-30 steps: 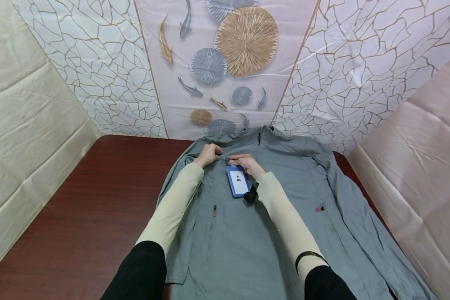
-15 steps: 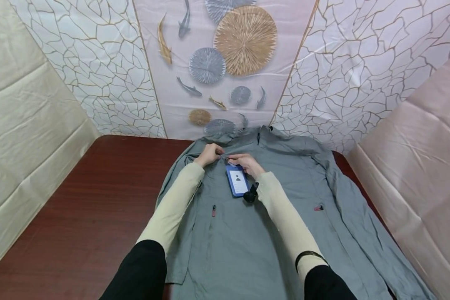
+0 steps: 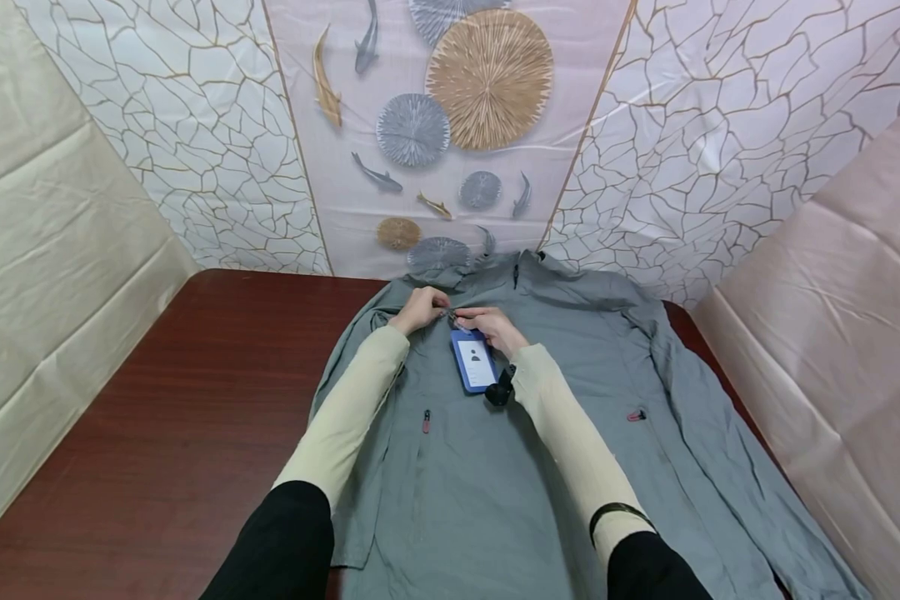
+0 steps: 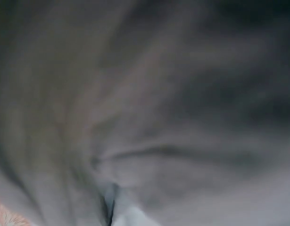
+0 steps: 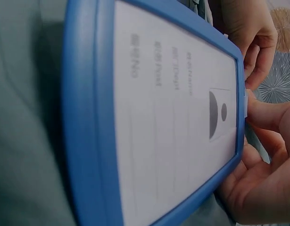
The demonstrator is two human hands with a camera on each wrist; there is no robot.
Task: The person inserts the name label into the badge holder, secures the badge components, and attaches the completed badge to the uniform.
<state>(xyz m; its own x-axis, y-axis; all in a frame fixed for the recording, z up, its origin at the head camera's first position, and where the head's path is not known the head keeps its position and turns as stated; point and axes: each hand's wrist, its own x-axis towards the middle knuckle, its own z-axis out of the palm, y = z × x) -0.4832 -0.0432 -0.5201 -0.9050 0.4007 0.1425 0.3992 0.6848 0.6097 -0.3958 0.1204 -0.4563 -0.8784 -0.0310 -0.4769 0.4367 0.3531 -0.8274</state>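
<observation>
A grey jacket (image 3: pixel 510 492) lies spread over the table. In the head view my left hand (image 3: pixel 420 308) pinches its cloth on the upper left chest, fingers curled. Just to the right, my right hand (image 3: pixel 495 327) pinches the clip end of a blue-framed ID badge (image 3: pixel 476 363), which hangs down over the jacket front. The right wrist view shows the badge (image 5: pixel 168 113) close up, thumb and fingers at its top edge and the left hand (image 5: pixel 248 35) curled beside them. Blurred grey jacket cloth (image 4: pixel 149 117) fills the left wrist view.
The dark red-brown table (image 3: pixel 172 417) extends to the left of the jacket. Two small red zipper pulls show on the jacket front, one zipper pull (image 3: pixel 426 422) below the left hand. A patterned cloth backdrop (image 3: pixel 412 200) hangs behind, with pale side panels (image 3: pixel 67 275).
My left fingertips have shifted slightly right, toward the badge's clip, narrowing the gap between the hands. Both hands keep their holds; the view has drifted a little.
</observation>
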